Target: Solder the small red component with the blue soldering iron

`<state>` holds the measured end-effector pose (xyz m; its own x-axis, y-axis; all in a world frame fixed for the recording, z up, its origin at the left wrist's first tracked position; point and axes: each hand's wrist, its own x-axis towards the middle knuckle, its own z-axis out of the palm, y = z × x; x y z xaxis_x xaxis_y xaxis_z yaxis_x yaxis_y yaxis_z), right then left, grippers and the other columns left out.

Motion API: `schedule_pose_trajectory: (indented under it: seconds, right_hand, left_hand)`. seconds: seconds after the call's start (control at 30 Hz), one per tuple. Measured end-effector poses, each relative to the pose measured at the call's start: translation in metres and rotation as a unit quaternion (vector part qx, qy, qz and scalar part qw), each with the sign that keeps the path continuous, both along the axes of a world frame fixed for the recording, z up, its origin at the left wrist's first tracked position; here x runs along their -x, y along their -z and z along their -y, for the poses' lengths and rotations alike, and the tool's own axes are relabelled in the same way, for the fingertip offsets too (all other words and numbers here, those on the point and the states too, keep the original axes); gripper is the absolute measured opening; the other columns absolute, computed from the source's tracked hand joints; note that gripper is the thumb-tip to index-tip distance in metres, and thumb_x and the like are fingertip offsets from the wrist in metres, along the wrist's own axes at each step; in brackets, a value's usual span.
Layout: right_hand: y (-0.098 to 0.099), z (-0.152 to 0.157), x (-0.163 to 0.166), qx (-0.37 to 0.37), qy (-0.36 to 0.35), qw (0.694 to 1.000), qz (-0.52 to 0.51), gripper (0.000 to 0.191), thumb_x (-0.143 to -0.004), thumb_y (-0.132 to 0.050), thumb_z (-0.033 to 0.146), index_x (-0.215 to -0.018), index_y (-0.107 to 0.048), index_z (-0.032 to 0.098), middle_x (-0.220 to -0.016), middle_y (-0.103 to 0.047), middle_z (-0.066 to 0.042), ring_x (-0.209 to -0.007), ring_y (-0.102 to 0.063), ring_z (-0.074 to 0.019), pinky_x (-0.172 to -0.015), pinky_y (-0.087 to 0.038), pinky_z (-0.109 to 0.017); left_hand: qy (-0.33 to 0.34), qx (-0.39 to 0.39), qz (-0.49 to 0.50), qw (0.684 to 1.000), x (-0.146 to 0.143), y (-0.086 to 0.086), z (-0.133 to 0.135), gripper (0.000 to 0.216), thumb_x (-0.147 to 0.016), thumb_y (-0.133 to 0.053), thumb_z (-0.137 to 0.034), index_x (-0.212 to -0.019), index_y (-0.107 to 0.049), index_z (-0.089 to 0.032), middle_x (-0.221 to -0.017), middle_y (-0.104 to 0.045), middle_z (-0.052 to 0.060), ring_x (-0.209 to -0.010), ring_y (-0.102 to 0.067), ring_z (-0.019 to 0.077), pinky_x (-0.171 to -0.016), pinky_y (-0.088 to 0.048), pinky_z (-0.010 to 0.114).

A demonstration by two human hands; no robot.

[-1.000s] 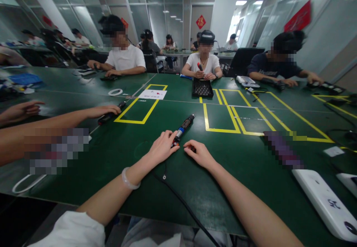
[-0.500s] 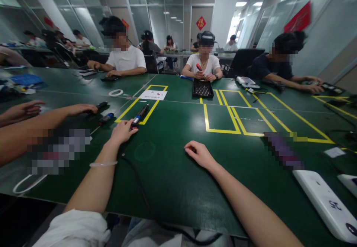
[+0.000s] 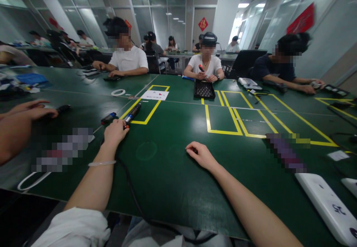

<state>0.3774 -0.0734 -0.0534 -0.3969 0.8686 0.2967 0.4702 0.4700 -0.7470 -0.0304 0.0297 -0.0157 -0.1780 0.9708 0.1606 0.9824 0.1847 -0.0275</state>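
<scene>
Left hand (image 3: 115, 132) grips the cable end of a black electric screwdriver with a blue band (image 3: 132, 113), so it lies flat on the green surface (image 3: 173, 180), tip over a yellow taped rectangle (image 3: 138, 122). Right hand (image 3: 202, 155) rests curled on the surface; whether it holds anything cannot be told.

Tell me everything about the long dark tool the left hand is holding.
The tool is a slim dark stick, plastic-looking, with a blue band and a bit of red near the grip. It lies on the green table, its far tip across a yellow tape line. The left hand grips its near end, and a black cable trails back from there. A similar tool lies just beside it.
</scene>
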Motion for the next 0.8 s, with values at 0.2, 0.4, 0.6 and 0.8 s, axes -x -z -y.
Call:
schedule_pose_trajectory:
  seconds: [0.2,0.4,0.6,0.8]
  right_hand:
    - [0.002,-0.001,0.001,-0.004,0.003,1.0,0.009,0.009,-0.089,-0.055,0.022,-0.09,-0.063,0.018,-0.082,-0.063,-0.002,-0.075,-0.057,-0.0148,-0.069,-0.043,-0.026]
    - [-0.001,-0.002,0.0,-0.014,-0.001,1.0,0.021,0.025,-0.094,-0.048,0.027,-0.074,-0.061,0.018,-0.074,-0.059,-0.002,-0.073,-0.055,-0.0146,-0.068,-0.04,-0.026]
    - [0.002,-0.001,0.003,0.014,-0.001,0.999,-0.03,0.005,-0.089,-0.053,0.023,-0.09,-0.057,0.019,-0.075,-0.058,0.001,-0.066,-0.053,-0.0125,-0.063,-0.04,-0.023]
    - [0.001,0.004,0.008,-0.003,-0.048,0.998,-0.033,0.026,-0.085,-0.058,0.019,-0.111,-0.053,0.022,-0.086,-0.06,0.0,-0.072,-0.055,-0.0125,-0.069,-0.044,-0.024]
  left_hand:
    - [-0.022,-0.058,-0.001,0.998,-0.017,-0.006,0.007,0.037,-0.091,-0.036,-0.037,-0.106,-0.055,-0.01,-0.111,-0.057,0.019,-0.096,-0.057,0.0321,-0.081,-0.044,0.042]
    - [0.156,-0.036,0.253,0.954,-0.075,-0.012,0.014,0.036,-0.087,-0.046,-0.04,-0.111,-0.058,-0.016,-0.102,-0.066,0.008,-0.091,-0.06,0.0218,-0.084,-0.045,0.034]
    - [0.387,0.159,0.42,0.805,-0.158,-0.018,0.053,0.045,-0.089,-0.047,-0.041,-0.128,-0.056,-0.021,-0.113,-0.063,0.007,-0.101,-0.057,0.0197,-0.091,-0.043,0.034]
    - [0.438,0.264,0.449,0.733,-0.188,-0.013,0.078,0.053,-0.09,-0.049,-0.037,-0.14,-0.04,-0.022,-0.097,-0.061,0.004,-0.088,-0.057,0.0144,-0.082,-0.045,0.028]
